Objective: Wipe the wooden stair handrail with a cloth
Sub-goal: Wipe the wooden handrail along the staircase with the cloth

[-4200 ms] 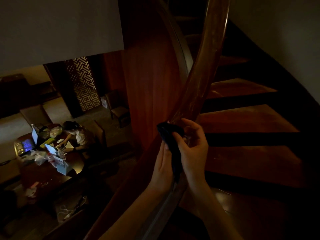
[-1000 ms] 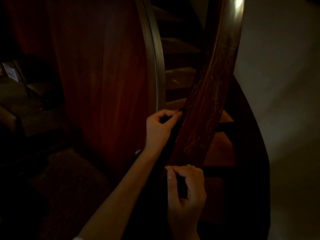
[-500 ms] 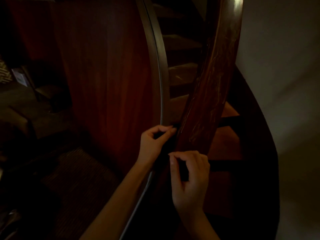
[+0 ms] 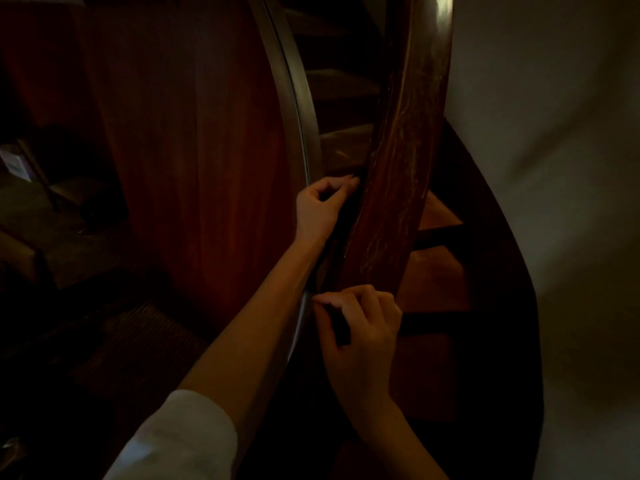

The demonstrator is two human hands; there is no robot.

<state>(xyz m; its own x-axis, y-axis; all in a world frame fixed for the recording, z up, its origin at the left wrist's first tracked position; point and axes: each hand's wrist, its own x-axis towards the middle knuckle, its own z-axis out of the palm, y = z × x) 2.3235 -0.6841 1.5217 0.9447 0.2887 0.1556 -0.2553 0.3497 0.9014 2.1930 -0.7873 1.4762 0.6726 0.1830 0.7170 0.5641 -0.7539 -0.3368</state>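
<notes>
Dim curved stairwell, as it comes through on my remote head-camera feed: at centre the polished reddish-brown wooden stair handrail (image 4: 398,168) rises steeply from lower middle to the top edge, catching a small glint of light near its upper end. A narrow dark cloth (image 4: 341,327) lies stretched along the rail's left edge, hard to make out against the shadow. The person's left hand (image 4: 320,206) sits higher up, thumb and fingertips closed together against that edge on the cloth's upper end, as far as I can tell in this light. The right hand (image 4: 360,323) is lower and nearer the camera, just below the rail's visible foot, fingers curled and thumb pinching the cloth's lower end. The two hands are apart, with the rail's edge running between them. A white sleeve (image 4: 180,441) covers the left arm near the bottom of the frame. Just left of the hands, a thin curved grey metal strip (image 4: 298,98) borders a broad red-brown wooden panel (image 4: 194,150). Behind the rail, dark wooden stair treads (image 4: 433,271) wind round, and a pale plain wall (image 4: 554,168) fills the right side.
</notes>
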